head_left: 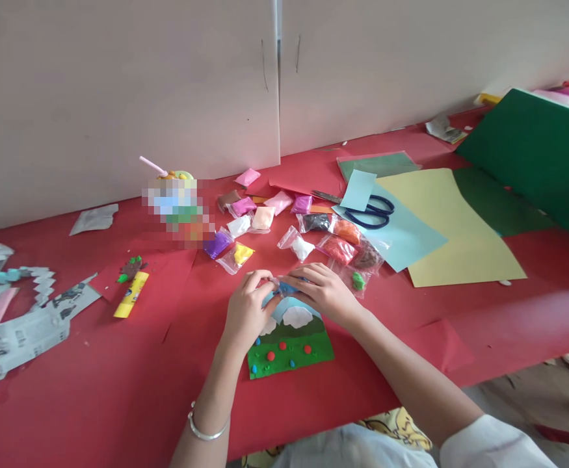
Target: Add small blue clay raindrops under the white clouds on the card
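Note:
My left hand (249, 309) and my right hand (327, 291) meet above the top of a small landscape picture, their fingers closed on a clear plastic packet of blue clay (287, 288). Part of the packet is hidden by the fingers. Below lies the picture card (308, 361), with green ground, darker hills, white clouds and a light blue sky. Small red and blue clay dots sit on its green part. Just past my right hand is an opened bag with a bit of green clay (358, 281).
Several clay packets (263, 218) lie scattered beyond my hands. Blue-handled scissors (374, 213) rest on light blue paper (411, 240), partly over a yellow sheet (460, 253). A glue stick (131, 294) and torn wrappers (30, 341) are on the left; a green board (532, 162) stands right.

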{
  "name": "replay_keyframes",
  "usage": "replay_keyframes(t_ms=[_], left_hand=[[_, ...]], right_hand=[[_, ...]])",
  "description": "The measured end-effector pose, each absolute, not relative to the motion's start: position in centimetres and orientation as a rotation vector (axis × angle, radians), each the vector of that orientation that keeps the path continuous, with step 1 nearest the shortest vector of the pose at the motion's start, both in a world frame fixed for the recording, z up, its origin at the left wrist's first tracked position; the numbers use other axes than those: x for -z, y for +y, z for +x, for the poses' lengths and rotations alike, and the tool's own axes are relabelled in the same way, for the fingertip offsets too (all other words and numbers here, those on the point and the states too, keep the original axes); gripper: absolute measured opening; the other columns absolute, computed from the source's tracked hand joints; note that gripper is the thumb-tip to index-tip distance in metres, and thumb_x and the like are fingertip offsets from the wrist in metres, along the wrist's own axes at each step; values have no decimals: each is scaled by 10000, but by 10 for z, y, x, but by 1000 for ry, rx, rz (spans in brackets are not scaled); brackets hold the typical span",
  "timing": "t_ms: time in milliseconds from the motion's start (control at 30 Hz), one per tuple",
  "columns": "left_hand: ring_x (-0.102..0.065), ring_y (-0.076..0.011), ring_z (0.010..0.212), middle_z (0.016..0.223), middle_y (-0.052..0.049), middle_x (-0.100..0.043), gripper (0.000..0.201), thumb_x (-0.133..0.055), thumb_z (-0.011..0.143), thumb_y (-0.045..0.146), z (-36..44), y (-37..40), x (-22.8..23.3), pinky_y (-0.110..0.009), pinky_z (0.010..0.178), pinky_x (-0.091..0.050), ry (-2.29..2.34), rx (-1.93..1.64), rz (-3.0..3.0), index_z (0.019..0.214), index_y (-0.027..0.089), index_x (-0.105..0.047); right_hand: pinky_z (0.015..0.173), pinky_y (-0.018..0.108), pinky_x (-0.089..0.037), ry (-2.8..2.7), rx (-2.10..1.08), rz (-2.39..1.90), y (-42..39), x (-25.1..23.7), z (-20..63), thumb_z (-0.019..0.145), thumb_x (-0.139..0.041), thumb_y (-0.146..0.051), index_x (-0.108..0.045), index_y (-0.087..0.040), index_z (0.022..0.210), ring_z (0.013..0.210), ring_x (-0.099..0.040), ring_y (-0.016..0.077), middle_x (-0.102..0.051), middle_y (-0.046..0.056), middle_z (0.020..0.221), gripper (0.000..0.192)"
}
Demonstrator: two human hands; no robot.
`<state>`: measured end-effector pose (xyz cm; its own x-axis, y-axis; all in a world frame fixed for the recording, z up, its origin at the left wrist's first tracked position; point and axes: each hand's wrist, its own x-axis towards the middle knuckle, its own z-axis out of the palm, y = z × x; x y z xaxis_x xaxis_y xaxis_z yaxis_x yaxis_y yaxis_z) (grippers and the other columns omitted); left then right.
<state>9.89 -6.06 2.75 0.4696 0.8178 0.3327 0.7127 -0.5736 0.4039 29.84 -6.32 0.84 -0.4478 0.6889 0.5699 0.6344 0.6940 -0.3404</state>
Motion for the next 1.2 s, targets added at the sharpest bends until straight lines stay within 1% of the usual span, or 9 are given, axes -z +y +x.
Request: replay_keyframes(t_ms=[233, 400, 533, 633, 767, 867, 967, 1100, 1200], left_hand=[[-600, -142, 875, 948, -47, -564, 151, -434, 957, 247, 95, -61, -32, -237, 719, -504, 1326, -1019, 2282, 894, 203, -565], [-583, -139, 792, 850, -27, -539, 259, -330, 1000, 344, 85, -56, -31, -269, 744, -499, 1427, -1337, 1971, 867, 212, -509], [-591, -139, 829, 906, -33, -549, 174, -423, 974, 361, 88, -59, -32, -262, 754, -504, 1369, -1246, 2035, 933, 214, -506], [-597, -135, 839, 885, -28, -591, 99, -469, 961, 280, 98, -65, -37, -240, 747, -493, 1266, -1146, 2282, 921, 209, -526], [-598, -140, 771, 807, -22, -638, 162, -454, 965, 221, 115, -75, -44, -249, 713, -483, 1143, -1098, 2517, 857, 195, -571], [-608, -146, 770, 813, -25, -653, 140, -496, 945, 188, 128, -82, -45, -260, 724, -496, 1127, -1131, 2601, 939, 192, -636], [-618, -148, 765, 817, -28, -654, 168, -545, 919, 173, 138, -88, -44, -263, 734, -515, 1150, -1145, 2653, 1037, 202, -661], [-647, -153, 822, 874, -32, -691, 183, -557, 908, 149, 140, -87, -41, -276, 786, -533, 1149, -1170, 2621, 1050, 215, -650], [-658, -147, 808, 862, -29, -698, 147, -587, 898, 176, 132, -83, -41, -276, 771, -541, 1251, -1259, 2487, 1035, 211, -626]], right_hand=[[826, 334, -527, -2163, -192, -1049, -66, -10, 296, 971, -484, -335, -621, -236, 1244, 948, -644, 191, -694, 87, 1052, 321], [865, 424, -518, -2137, -198, -1291, -62, 2, 300, 959, -491, -258, -604, -236, 1271, 1001, -626, 243, -674, 107, 1116, 332], [946, 497, -475, -1993, -281, -1400, -61, -2, 300, 930, -503, -229, -553, -261, 1328, 1144, -564, 290, -629, 108, 1219, 403], [1000, 460, -456, -1766, -493, -1319, -66, -15, 296, 952, -482, -324, -546, -292, 1328, 1195, -545, 257, -608, 88, 1258, 383], [1034, 417, -446, -1413, -966, -1075, -73, -25, 286, 981, -390, -449, -601, -286, 1252, 1227, -542, 228, -606, 67, 1291, 381], [1046, 420, -448, -1118, -1313, -873, -73, -22, 276, 977, -314, -512, -586, -269, 1249, 1251, -538, 226, -616, 67, 1295, 455], [1049, 417, -452, -975, -1478, -827, -72, -17, 271, 961, -301, -507, -572, -220, 1231, 1217, -570, 227, -626, 102, 1273, 478], [930, 379, -521, -1029, -1451, -899, -73, -19, 274, 926, -421, -459, -595, -205, 1156, 1051, -651, 218, -664, 108, 1170, 384], [849, 342, -524, -1230, -1158, -1067, -73, -22, 282, 885, -548, -426, -661, -210, 1014, 957, -647, 201, -686, 81, 1045, 276]])
